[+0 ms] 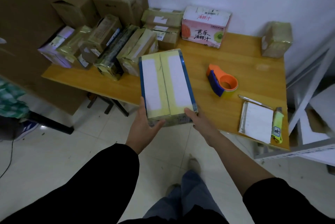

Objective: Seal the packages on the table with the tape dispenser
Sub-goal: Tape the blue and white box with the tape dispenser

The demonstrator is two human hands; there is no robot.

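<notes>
Left hand (pixel 145 126) and right hand (pixel 197 119) each grip a near corner of the long yellow-and-white carton with blue edges (pixel 165 84), fingers wrapped on. Its near end sticks out past the wooden worktop (pixel 235 57) edge, long axis pointing away. Orange-and-blue tape dispenser (pixel 222 82) lies to its right, apart; right hand is nearer.

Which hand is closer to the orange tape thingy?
Right. The right hand grips the yellow cardboard box at its corner nearest the orange plastic tape dispenser; the left hand grips the box's opposite side.
</notes>
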